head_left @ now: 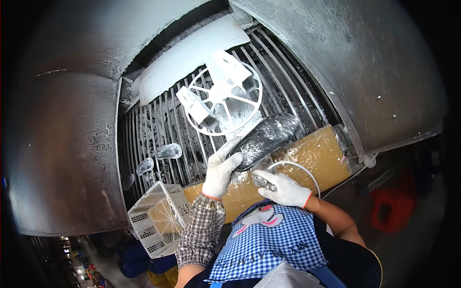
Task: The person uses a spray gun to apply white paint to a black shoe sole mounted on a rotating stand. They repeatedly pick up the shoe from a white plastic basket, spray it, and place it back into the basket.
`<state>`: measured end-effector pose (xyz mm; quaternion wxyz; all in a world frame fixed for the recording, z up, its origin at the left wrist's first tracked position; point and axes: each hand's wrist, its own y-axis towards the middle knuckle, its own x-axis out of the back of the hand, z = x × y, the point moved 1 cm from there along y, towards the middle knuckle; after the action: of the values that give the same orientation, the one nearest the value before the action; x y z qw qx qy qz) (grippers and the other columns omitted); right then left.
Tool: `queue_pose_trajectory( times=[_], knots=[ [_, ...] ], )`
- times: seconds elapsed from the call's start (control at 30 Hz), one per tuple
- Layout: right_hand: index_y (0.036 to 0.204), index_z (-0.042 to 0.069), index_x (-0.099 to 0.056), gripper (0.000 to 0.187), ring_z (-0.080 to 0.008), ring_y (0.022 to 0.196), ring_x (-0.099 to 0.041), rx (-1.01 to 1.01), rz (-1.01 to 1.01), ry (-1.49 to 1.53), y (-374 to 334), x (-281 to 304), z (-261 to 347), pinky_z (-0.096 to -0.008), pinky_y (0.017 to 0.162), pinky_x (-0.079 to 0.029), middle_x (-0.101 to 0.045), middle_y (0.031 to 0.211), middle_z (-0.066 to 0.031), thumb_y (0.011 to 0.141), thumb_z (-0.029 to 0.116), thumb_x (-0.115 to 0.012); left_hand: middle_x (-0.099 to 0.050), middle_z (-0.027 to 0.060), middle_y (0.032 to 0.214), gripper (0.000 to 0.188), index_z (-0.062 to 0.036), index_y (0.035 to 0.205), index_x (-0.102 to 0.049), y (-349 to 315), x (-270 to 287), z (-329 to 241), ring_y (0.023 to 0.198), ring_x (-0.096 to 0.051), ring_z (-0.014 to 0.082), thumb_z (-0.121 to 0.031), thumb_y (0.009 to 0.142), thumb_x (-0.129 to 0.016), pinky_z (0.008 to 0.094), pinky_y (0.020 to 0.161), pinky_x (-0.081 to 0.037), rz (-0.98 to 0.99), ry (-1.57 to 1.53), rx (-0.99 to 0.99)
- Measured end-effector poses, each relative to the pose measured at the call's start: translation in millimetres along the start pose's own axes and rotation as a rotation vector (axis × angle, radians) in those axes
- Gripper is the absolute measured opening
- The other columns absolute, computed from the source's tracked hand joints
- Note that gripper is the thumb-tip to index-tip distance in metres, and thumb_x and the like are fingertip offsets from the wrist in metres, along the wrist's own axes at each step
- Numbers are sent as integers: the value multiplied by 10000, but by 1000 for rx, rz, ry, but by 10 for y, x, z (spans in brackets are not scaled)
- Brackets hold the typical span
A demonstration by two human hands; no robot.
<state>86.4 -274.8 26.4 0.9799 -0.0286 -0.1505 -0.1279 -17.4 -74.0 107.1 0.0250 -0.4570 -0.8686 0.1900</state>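
My left hand (222, 169), in a white knit glove, grips the near end of a glossy black oblong piece (269, 139) with rounded ends. The piece is tilted over the slatted grate, its far end toward the right. My right hand (284, 188), gloved too, is closed around a metal spray gun (264, 181) with a pale hose (300, 165) curving away from it. The gun sits just below the black piece, apart from it as far as I can see. Beyond my left hand stands a white spoked wheel (221, 93) carrying two white-coated blocks.
Metal walls (72, 153) enclose the grate (180, 129) on both sides. Small clear-looking oblong pieces (169, 151) lie on its left part. A white perforated basket (158, 216) stands by my left forearm. Tape-covered board (312, 156) lines the near edge. A red stool (391, 206) is at right.
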Motion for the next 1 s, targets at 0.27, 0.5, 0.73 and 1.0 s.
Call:
queue_pose_trajectory(
  times=[0.27, 0.5, 0.73, 1.0],
  knots=[
    [1544, 39, -526, 637, -444, 1268, -655, -133, -126, -30, -119, 160, -88, -471, 1082, -510, -664, 1363, -318, 1002, 336, -680, -769, 90, 966, 485, 30, 1436, -626, 51, 48, -1100, 483, -572, 36, -131, 990, -731, 168, 364, -425, -281, 45, -412],
    [1534, 44, -539, 641, -434, 1225, -675, -275, -185, 4, -138, 250, -151, -459, 1050, -524, -707, 1290, -293, 984, 329, -705, -771, 131, 1016, 444, 62, 1432, -623, 515, 629, -1592, 546, -609, 83, -32, 1000, -659, 196, 421, -422, -295, -70, -477],
    [1520, 37, -542, 618, -427, 1197, -698, -253, -219, -18, -173, 211, -236, -464, 1026, -547, -724, 1267, -280, 981, 291, -704, -780, 110, 1044, 414, 46, 1386, -670, 775, 743, -1557, 613, -637, 67, -35, 981, -683, 198, 442, -421, -243, -41, -440],
    [1517, 29, -546, 625, -419, 1179, -708, -255, -213, -9, -177, 209, -210, -458, 1019, -552, -734, 1243, -275, 977, 297, -710, -761, 78, 905, 427, 29, 1411, -652, 860, 760, -1509, 504, -547, 55, -84, 1000, -675, 191, 402, -368, -277, -31, -378]
  ],
)
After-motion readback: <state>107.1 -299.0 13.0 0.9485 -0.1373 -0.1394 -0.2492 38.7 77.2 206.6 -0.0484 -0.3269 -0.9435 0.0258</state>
